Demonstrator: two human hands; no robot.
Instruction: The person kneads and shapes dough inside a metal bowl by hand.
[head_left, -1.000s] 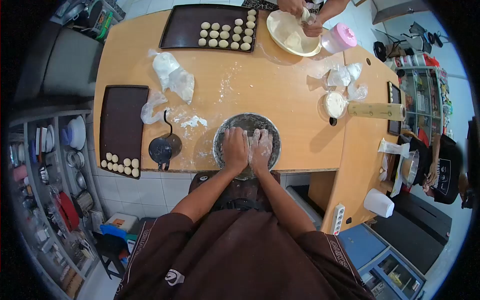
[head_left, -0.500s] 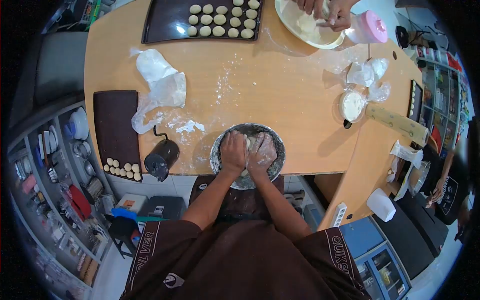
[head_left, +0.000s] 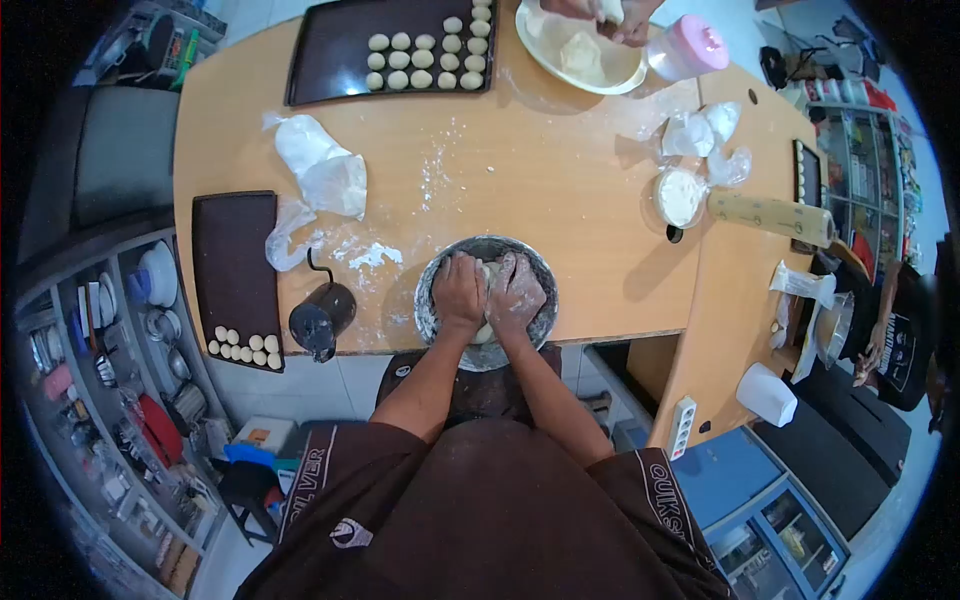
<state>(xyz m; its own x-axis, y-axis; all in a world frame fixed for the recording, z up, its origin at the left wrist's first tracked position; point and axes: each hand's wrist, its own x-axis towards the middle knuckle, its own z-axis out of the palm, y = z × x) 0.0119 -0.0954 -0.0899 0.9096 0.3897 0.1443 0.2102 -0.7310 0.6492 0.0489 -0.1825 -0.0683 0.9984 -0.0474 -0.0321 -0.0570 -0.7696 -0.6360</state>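
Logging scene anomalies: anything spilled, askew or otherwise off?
Loose white powder lies on the tabletop near the plastic bag, outside any container, so it looks spilled. The left tray's near end seems to overhang the edge. No damage stands out.

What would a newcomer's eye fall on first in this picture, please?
Probably the left hand and floury right hand, together on pale dough inside the round bowl, at the near edge of the table. Next, the dark tray at the far edge, holding rows of dough balls. The pink lid of the jar at far right also stands out.
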